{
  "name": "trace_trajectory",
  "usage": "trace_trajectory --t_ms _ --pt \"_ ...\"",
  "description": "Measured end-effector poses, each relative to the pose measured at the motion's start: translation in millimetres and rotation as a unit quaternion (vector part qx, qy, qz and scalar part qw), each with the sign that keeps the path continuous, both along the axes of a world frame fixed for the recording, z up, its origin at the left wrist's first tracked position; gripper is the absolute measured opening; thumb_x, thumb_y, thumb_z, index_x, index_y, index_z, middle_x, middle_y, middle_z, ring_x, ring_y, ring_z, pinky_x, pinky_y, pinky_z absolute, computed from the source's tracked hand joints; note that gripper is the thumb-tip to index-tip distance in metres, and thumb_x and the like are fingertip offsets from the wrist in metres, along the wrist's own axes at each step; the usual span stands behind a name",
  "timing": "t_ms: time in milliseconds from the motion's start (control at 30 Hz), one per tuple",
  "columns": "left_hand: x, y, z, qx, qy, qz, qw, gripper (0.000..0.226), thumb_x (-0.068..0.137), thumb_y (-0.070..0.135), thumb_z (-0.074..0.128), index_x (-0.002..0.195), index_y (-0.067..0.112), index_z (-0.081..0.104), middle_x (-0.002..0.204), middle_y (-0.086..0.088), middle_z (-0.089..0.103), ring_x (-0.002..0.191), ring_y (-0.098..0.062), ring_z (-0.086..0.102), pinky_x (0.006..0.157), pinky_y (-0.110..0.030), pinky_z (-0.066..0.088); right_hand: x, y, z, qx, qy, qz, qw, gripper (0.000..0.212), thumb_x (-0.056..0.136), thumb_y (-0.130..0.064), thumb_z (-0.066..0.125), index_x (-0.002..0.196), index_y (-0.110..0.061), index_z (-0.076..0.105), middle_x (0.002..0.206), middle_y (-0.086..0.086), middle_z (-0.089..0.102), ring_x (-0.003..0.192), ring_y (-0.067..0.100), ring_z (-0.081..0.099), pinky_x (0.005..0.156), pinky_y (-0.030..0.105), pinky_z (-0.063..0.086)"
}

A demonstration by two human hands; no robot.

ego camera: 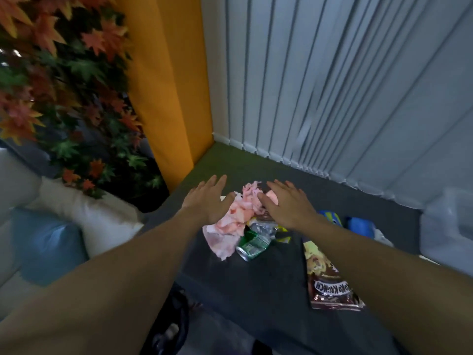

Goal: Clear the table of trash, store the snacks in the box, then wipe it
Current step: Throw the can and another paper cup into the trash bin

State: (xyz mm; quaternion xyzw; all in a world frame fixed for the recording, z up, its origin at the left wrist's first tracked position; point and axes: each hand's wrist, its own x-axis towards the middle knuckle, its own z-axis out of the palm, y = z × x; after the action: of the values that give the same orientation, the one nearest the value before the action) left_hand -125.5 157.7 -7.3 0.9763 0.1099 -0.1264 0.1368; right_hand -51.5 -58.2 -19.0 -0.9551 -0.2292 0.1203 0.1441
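Your left hand [204,203] is spread flat, holding nothing, at the left of the pink crumpled tissue pile [231,221] on the dark surface [256,290]. Crushed green can [252,245] sits just near of it. Right hand [286,208], open too, rests on the pile's right; snack bag [325,280] lies nearer right.

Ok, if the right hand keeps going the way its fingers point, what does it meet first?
Probably the crumpled pink-and-white tissue heap: the right hand, fingers spread, points forward-left over it. How high it hovers is unclear, so it may pass just above.
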Motion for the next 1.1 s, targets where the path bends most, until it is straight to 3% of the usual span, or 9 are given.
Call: trace_trajectory --t_ms 267,433,567,633,700,833,900,967,1100 --pt "22.4 -51.9 -25.3 -0.026 0.015 -0.028 0.999 0.063 0.1 0.055 0.039 0.152 0.019 0.034 0.151 -0.011 0.04 0.134 -0.034 0.045 0.104 -0.049 0.043 24.3 -58.9 -24.9 -0.009 0.01 -0.03 0.999 0.058 0.1 -0.055 0.039 0.148 -0.022 0.041 0.158 0.004 0.036 0.148 0.028 0.025 0.116 0.049 0.027" --pt "17.4 -67.4 -54.5 -0.035 0.04 -0.018 0.998 0.045 0.099 0.052 0.044 0.123 0.015 0.053 0.122 -0.007 0.055 0.108 -0.029 0.056 0.09 -0.045 0.049 39.2 -74.3 -48.1 -0.006 0.013 -0.035 0.999 0.038 0.098 -0.042 0.05 0.127 -0.018 0.056 0.132 0.004 0.057 0.125 0.028 0.048 0.101 0.043 0.042" --pt "6.4 -72.9 -78.1 -0.048 0.061 -0.003 0.997 0.032 0.097 0.052 0.05 0.098 0.02 0.048 0.107 -0.005 0.054 0.087 -0.025 0.053 0.076 -0.038 0.046 53.3 -76.9 -80.7 0.003 0.037 -0.026 0.999 0.021 0.094 -0.027 0.052 0.113 -0.021 0.059 0.136 0.007 0.051 0.126 0.03 0.049 0.103 0.042 0.042" --pt "2.8 -74.1 -91.1 -0.055 0.088 -0.011 0.994 0.039 0.093 0.056 0.053 0.107 0.02 0.049 0.111 -0.005 0.053 0.092 -0.026 0.054 0.077 -0.038 0.047 60.6 -74.9 -97.5 -0.022 0.057 -0.01 0.998 0.028 0.095 -0.022 0.052 0.121 -0.018 0.062 0.15 0.01 0.04 0.136 0.032 0.041 0.109 0.043 0.039" --pt "0.6 -76.6 -102.8 -0.078 0.106 -0.009 0.991 0.058 0.089 0.06 0.058 0.128 0.018 0.05 0.123 -0.005 0.052 0.108 -0.028 0.055 0.087 -0.041 0.05 67.8 -71.9 -109.9 -0.045 0.069 0.009 0.997 0.036 0.094 -0.016 0.054 0.13 -0.018 0.061 0.162 0.01 0.023 0.146 0.032 0.029 0.115 0.043 0.034" --pt "0.2 -81.7 -122.1 -0.072 0.13 -0.01 0.989 0.084 0.08 0.068 0.065 0.147 0.022 0.043 0.144 -0.003 0.039 0.13 -0.028 0.042 0.103 -0.044 0.045 80.1 -67.2 -126.1 -0.071 0.088 0.063 0.992 0.046 0.09 -0.004 0.054 0.134 -0.016 0.056 0.167 0.003 0.005 0.15 0.031 0.016 0.115 0.046 0.033" --pt "0.5 -80.1 -129.7 -0.062 0.136 -0.015 0.989 0.087 0.079 0.064 0.069 0.15 0.023 0.04 0.149 -0.003 0.037 0.133 -0.029 0.039 0.106 -0.044 0.043 84.9 -63.6 -132.4 -0.076 0.084 0.072 0.991 0.048 0.09 -0.005 0.055 0.138 -0.009 0.05 0.166 0.003 0.009 0.148 0.031 0.02 0.113 0.047 0.035" --pt "0.9 -75.7 -134.8 -0.063 0.124 -0.014 0.99 0.076 0.083 0.05 0.07 0.149 0.022 0.044 0.148 -0.003 0.041 0.133 -0.031 0.043 0.106 -0.042 0.044 89.0 -60.1 -137.6 -0.057 0.069 0.06 0.994 0.052 0.09 -0.006 0.057 0.141 -0.005 0.046 0.161 0.007 0.026 0.142 0.033 0.031 0.11 0.047 0.039" --pt "-0.5 -67.5 -132.6 -0.074 0.1 -0.014 0.992 0.056 0.086 0.036 0.069 0.139 0.022 0.057 0.138 -0.004 0.056 0.125 -0.03 0.053 0.1 -0.041 0.048 93.3 -57.2 -135.7 -0.021 0.012 0.033 0.999 0.039 0.09 -0.005 0.058 0.128 0.0 0.055 0.135 0.013 0.053 0.118 0.035 0.053 0.093 0.039 0.045"
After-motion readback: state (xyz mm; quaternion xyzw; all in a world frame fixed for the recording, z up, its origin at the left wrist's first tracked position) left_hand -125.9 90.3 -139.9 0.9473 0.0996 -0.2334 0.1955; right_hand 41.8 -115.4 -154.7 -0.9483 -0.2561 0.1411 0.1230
